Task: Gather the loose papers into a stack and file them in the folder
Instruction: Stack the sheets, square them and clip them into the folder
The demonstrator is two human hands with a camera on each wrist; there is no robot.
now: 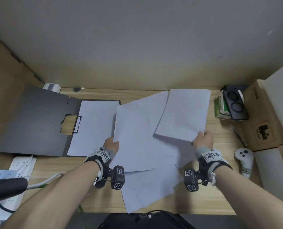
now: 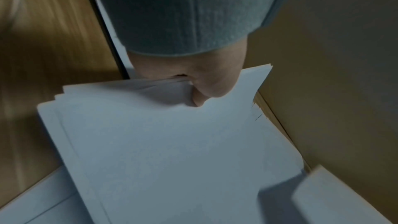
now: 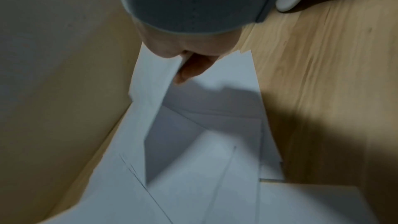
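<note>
My left hand [image 1: 111,143] pinches the near corner of a thick sheaf of sheets [image 1: 134,138], thumb on top; my right hand [image 1: 203,138] pinches the corner of a lifted bundle [image 1: 183,113]. More loose papers [image 1: 150,187] lie fanned on the tabletop [image 1: 203,200] between my arms. The open black folder [image 1: 38,119], one sheet in it, waits to my left. I should lay the right bundle squarely over the left sheaf, corners matched, gripping firmly so nothing slides out.
</note>
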